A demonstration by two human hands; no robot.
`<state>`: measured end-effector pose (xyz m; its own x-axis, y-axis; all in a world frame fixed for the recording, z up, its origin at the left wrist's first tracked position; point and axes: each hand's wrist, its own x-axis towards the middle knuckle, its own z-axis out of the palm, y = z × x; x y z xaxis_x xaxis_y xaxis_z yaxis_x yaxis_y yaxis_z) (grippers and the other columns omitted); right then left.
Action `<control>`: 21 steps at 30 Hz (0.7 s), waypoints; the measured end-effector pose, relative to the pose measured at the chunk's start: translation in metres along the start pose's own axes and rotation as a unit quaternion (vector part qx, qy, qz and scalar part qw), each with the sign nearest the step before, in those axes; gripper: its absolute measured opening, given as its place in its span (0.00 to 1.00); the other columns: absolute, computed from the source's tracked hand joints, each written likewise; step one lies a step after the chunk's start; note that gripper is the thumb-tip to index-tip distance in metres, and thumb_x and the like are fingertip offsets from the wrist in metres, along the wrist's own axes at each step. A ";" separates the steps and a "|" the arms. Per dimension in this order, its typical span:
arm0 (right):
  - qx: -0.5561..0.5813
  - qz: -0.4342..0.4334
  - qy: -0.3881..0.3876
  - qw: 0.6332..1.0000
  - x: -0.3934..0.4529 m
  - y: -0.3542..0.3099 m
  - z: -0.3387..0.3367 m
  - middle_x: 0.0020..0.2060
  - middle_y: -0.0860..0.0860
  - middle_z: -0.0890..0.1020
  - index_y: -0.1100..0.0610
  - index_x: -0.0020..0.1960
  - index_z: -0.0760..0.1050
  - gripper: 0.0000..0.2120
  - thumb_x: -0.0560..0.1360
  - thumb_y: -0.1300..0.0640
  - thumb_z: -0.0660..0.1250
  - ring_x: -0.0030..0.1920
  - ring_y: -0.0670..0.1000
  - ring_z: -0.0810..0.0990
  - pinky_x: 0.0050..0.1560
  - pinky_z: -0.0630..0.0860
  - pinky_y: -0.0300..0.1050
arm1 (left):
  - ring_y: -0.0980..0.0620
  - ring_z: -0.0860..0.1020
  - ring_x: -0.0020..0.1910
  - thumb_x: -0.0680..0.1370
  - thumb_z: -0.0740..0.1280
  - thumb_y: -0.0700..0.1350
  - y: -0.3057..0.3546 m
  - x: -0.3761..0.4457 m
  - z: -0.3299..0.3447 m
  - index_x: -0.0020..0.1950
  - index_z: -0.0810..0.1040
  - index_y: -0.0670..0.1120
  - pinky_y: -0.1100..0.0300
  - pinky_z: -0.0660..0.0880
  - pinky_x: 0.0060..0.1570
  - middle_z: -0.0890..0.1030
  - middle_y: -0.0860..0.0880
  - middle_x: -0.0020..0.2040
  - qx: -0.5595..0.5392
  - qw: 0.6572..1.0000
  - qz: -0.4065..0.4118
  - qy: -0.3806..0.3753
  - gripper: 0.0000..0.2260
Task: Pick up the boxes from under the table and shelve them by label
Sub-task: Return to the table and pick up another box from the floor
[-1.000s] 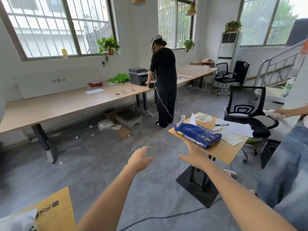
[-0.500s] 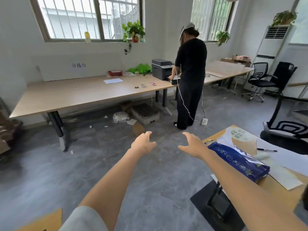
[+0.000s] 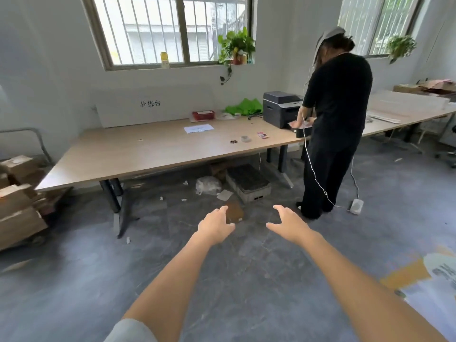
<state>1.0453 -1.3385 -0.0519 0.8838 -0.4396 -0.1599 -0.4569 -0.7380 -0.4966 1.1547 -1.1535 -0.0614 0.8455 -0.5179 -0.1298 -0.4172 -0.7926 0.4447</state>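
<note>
A small brown cardboard box (image 3: 235, 210) lies on the grey floor just in front of the long wooden table (image 3: 153, 154). Another brown box (image 3: 219, 169) sits in shadow under the table, beside a grey crate (image 3: 248, 183). My left hand (image 3: 214, 227) and my right hand (image 3: 288, 224) are stretched forward, both empty with fingers spread. The small box shows between them, farther off, partly hidden by my left fingers.
A person in black (image 3: 333, 124) stands at the table by a printer (image 3: 280, 111), with a white cable trailing to a power strip (image 3: 355, 206). A plastic bag (image 3: 208, 185) and paper scraps litter the floor. Stacked cardboard boxes (image 3: 17, 201) sit at left.
The view has turned left and closed in on the long table. The side table with the blue package has slid out of view at right. Both hands stay outstretched and empty.
</note>
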 end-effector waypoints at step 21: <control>-0.020 -0.020 -0.014 0.999 0.433 -0.062 -0.044 0.73 0.54 0.66 0.53 0.76 0.55 0.33 0.76 0.44 0.62 0.69 0.57 0.70 0.63 0.70 0.54 | 0.44 0.75 0.63 0.77 0.61 0.51 -0.049 0.424 -0.063 0.75 0.59 0.49 0.51 0.74 0.57 0.69 0.46 0.72 -0.049 0.999 -0.019 -0.001 0.27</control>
<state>1.4516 -1.5057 -0.0527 0.9040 -0.3947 -0.1643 -0.4237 -0.7753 -0.4684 1.5542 -1.3141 -0.0825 0.8591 -0.4894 -0.1498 -0.3505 -0.7759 0.5244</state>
